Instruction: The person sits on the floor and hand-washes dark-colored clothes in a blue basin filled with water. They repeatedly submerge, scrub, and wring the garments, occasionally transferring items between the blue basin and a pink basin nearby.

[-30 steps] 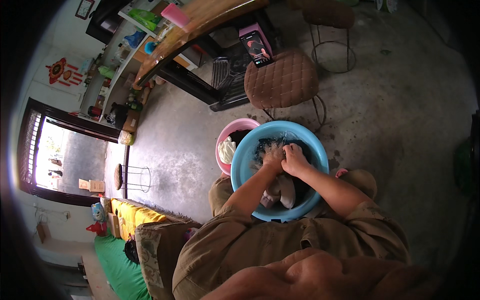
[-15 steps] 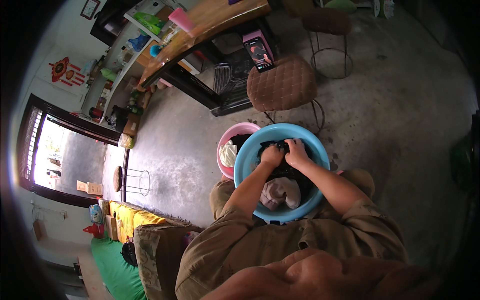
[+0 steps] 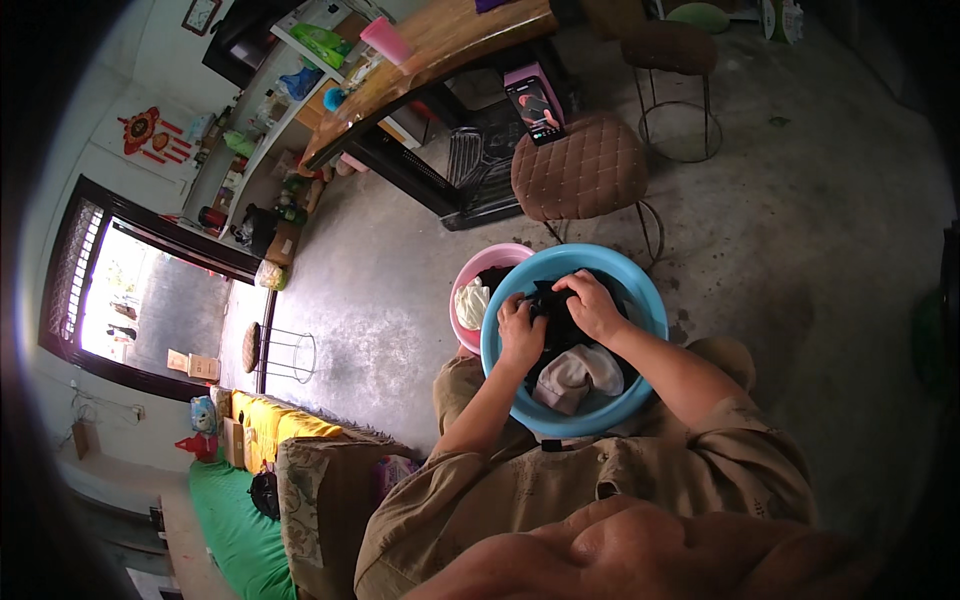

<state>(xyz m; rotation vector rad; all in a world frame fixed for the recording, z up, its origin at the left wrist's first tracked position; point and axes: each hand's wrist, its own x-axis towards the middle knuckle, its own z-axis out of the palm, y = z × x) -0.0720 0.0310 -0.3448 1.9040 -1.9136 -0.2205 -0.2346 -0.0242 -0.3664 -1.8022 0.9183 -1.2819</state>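
Note:
A blue basin (image 3: pixel 652 290) stands between my knees with wet laundry in it. My left hand (image 3: pixel 521 330) is at the basin's left side, fingers curled on a black garment (image 3: pixel 562 322). From the right, my right hand (image 3: pixel 592 303) grips the same dark cloth near the far rim, thumb and fingers pinched together. The garment's kind cannot be made out. Closer to me in the basin lies a crumpled pale grey-beige cloth (image 3: pixel 578 376), touched by neither hand.
Behind the basin's left side sits a pink basin (image 3: pixel 463 275) holding white (image 3: pixel 472 303) and dark cloth. A brown padded stool (image 3: pixel 580 168) stands beyond, with a phone (image 3: pixel 535 110) propped on it. Farther back is a wooden table (image 3: pixel 430 70); a sofa (image 3: pixel 310 500) is at the left.
My left hand has moved left and nearer me, apart from my right hand. The black garment is lifted and bunched more between them. The whole view has shifted slightly.

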